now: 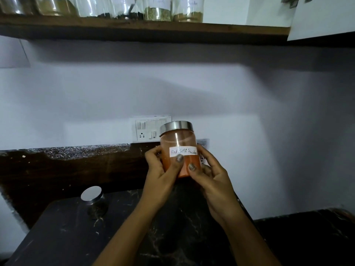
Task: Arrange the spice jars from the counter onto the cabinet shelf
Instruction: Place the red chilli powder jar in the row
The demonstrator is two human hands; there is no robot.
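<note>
both hands hold the red chilli powder jar (pixel 178 139) upright in the air above the dark tabletop (pixel 67 237), in front of the wall switch plate (pixel 146 129). the left hand (pixel 161 173) and the right hand (pixel 213 179) have their fingers (pixel 177 160) curled around its lower half, with the thumbs on the front. 1 more jar with a steel lid (pixel 95 202) stands on the tabletop to the left. a row of jars (pixel 157 12) stands on the wooden shelf (pixel 172 29) above.

Dim, slightly blurred wide-angle view, shelf (pixel 144 29) shadow broad across the wall (pixel 249 96)
</note>
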